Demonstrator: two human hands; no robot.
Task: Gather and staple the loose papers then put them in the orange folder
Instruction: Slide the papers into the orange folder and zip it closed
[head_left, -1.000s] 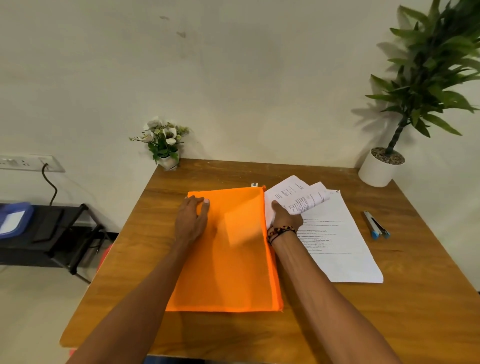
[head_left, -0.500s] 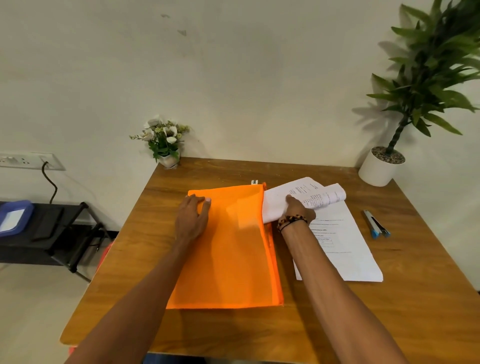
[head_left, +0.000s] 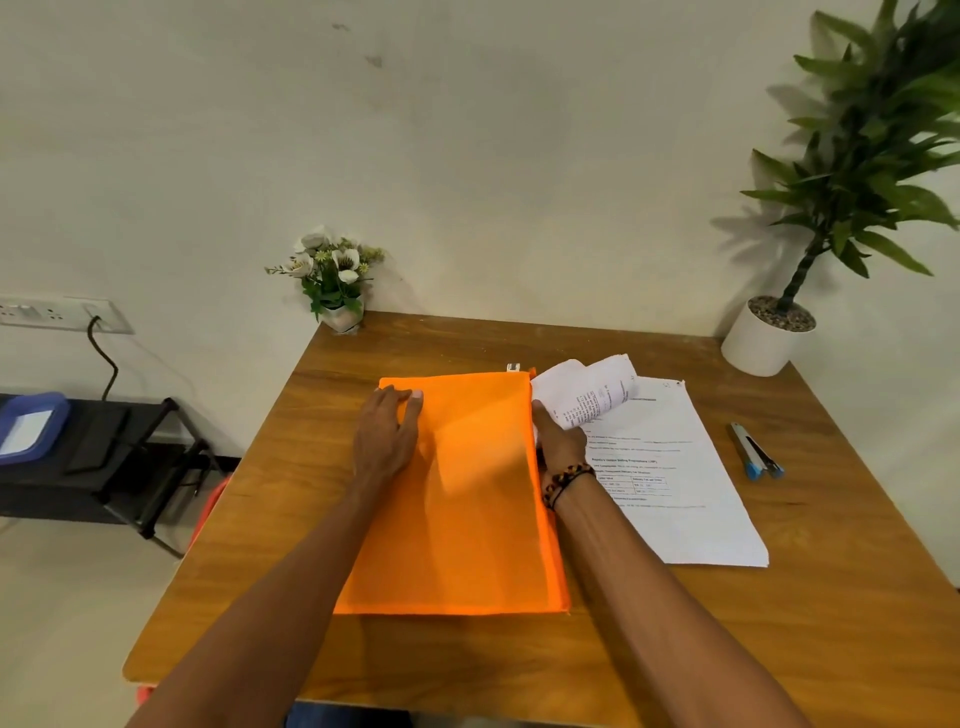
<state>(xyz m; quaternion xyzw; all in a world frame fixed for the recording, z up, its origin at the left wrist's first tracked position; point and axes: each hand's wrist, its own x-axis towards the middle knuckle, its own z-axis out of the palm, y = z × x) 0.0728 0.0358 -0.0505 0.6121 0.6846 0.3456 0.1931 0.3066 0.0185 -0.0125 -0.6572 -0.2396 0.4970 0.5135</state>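
Folder (head_left: 467, 499) bright orange, flat, papers (head_left: 670, 467) white, top corner curled

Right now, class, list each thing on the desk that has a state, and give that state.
orange folder: flat, shut, pressed down by the left hand.
papers: beside the folder, top sheets curled back, held by the right hand.
stapler: lying untouched at the right.

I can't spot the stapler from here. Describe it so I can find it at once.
Start at the wooden table and go to its right side, past the white papers. The stapler lies there alone on bare wood: a slim grey and black bar with blue at its near end.
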